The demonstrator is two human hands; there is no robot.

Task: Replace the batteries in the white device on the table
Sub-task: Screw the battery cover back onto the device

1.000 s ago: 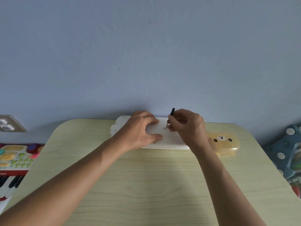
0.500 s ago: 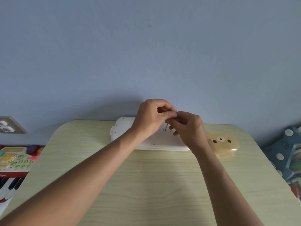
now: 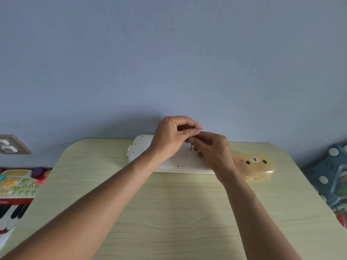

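A wall socket (image 3: 7, 145) is seen at the far left, beyond the left edge of the light wooden table (image 3: 169, 212), and below it a toy keyboard (image 3: 15, 188) with coloured buttons and black-and-white keys is partly cut off by the frame. The white device (image 3: 169, 160) — a long, flat, rounded case with small screw holes in its upward face — lies across the far edge of the table, close to the blue wall. The left hand (image 3: 170, 136) is held above the middle of the device, its fingers curled and its thumb and forefinger pinched together on the top of a thin screwdriver (image 3: 191, 147). The screwdriver stands roughly upright, its tip set in a small recess in the face of the device. The right hand (image 3: 212, 151) is placed just right of the shaft, over the right part of the device, its fingers bent and closed about the upper part of the tool, touching the fingertips of the left hand. A translucent orange case with a bear face (image 3: 257, 164) lies flat just beside the right end of the device. Blue plastic objects (image 3: 332, 173) are seen off the right edge of the table; they are too blurred to be identified.
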